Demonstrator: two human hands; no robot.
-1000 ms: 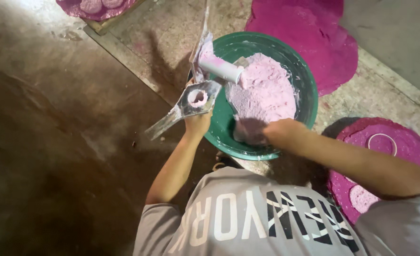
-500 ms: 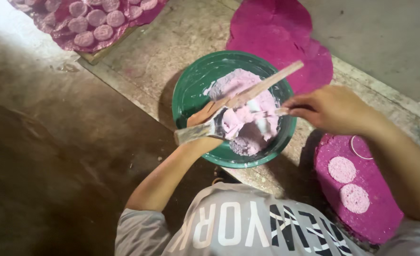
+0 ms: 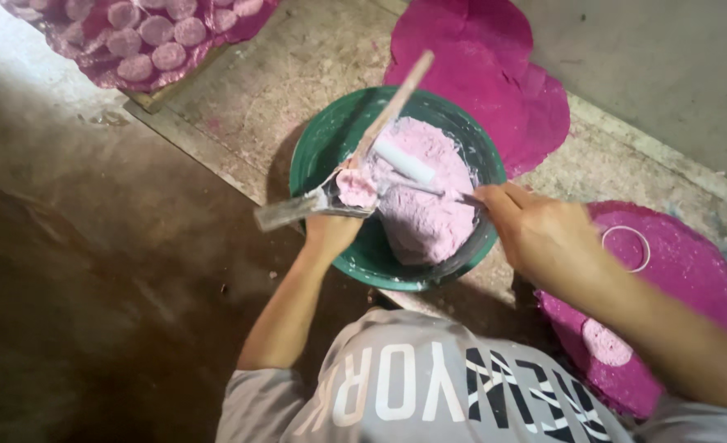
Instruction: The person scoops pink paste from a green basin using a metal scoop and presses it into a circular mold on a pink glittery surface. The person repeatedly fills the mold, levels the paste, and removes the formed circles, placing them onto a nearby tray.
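Here, you crouch over a round green plastic basin (image 3: pixel 318 152) set on the rough concrete floor (image 3: pixel 240 98), both arms reaching toward twelve o'clock. Your left hand (image 3: pixel 330 232) is closed around a small metal ring mould with flat handles (image 3: pixel 314 201), held level over the basin's nine o'clock rim, seemingly so that anything spilling drops back inside; the mould is packed with pink paste. Your right hand (image 3: pixel 535 230), at three o'clock, pinches the end of a thin paste-smeared scraper (image 3: pixel 425 187) that reaches to the mould. The basin holds a heaped mound of pale pink paste (image 3: pixel 429 205), with a short white cylinder (image 3: pixel 406 162) lying on it and a wooden stick (image 3: pixel 394 102) leaning up toward twelve. At four o'clock a magenta sheet (image 3: pixel 708 279) carries a pressed pink disc (image 3: pixel 605 342) and a ring mark. Farther off, at eleven o'clock, a tray of pink discs (image 3: pixel 146 41) waits.
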